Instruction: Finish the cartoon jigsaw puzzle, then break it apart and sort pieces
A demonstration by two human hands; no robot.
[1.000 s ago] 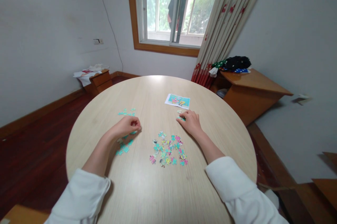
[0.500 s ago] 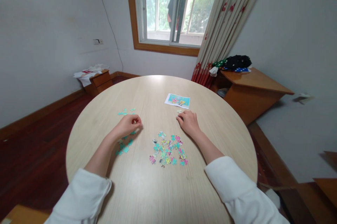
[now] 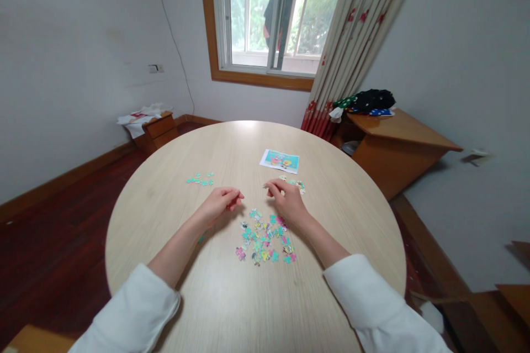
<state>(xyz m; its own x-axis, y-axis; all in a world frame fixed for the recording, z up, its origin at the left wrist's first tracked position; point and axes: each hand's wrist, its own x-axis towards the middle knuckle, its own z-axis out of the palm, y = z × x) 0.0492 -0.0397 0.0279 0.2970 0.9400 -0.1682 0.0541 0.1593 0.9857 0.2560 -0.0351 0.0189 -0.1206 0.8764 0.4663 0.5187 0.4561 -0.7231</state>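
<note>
My left hand [image 3: 222,203] hovers over the table's middle, left of the loose pile, its fingers curled together; whatever they may hold is hidden. Across from it, my right hand [image 3: 286,197] is closed in a pinch on a small puzzle piece [image 3: 265,186] at its fingertips. Between and below the hands lies a pile of loose jigsaw pieces [image 3: 265,241] in teal, pink and yellow. Several pieces [image 3: 298,183] lie just beyond my right hand, partly covered by it. A teal piece [image 3: 201,238] peeks out beside my left forearm.
A picture card [image 3: 280,161] with cartoon figures lies on the round wooden table [image 3: 232,148]. Another group of teal pieces [image 3: 201,180] sits at the left. Beyond the table stand a wooden desk [image 3: 401,132] with cloths on it and a small cabinet [image 3: 160,129].
My left hand has moved right, toward the middle. My right hand has drawn left and slightly nearer, away from the pieces below the card, and now pinches a puzzle piece.
</note>
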